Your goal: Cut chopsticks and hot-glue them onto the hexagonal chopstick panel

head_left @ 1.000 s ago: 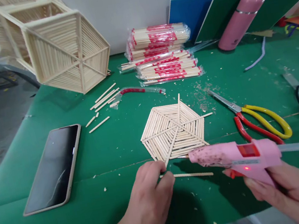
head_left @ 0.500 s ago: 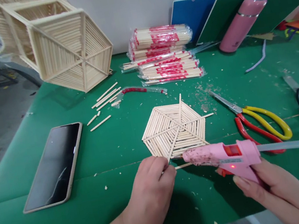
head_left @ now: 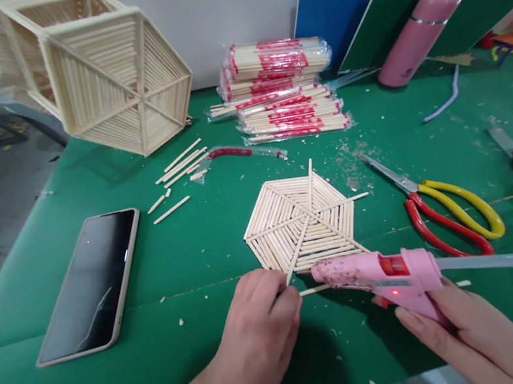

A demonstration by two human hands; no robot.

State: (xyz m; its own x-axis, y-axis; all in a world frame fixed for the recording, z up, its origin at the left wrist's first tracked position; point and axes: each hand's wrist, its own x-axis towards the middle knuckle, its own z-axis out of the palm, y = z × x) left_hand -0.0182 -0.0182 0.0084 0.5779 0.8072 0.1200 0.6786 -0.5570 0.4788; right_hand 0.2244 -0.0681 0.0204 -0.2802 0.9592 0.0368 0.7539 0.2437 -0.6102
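The hexagonal stick panel [head_left: 308, 217] lies flat on the worktop [head_left: 183, 258], just beyond the left hand [head_left: 264, 333], which pinches a stick [head_left: 314, 290] running rightward. The right hand [head_left: 461, 324] grasps the glue gun [head_left: 374, 272] crosswise, nozzle [head_left: 304, 272] pointing left, close to the panel's near edge. Behind, clear wrappers [head_left: 327, 52] contain bundled chopsticks [head_left: 256, 51].

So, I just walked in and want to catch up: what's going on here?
A person's left hand pinches a stick by the near corner of a hexagonal stick panel on the green table. The right hand holds a pink glue gun, its nozzle close to that corner. Scissors lie to the panel's right.
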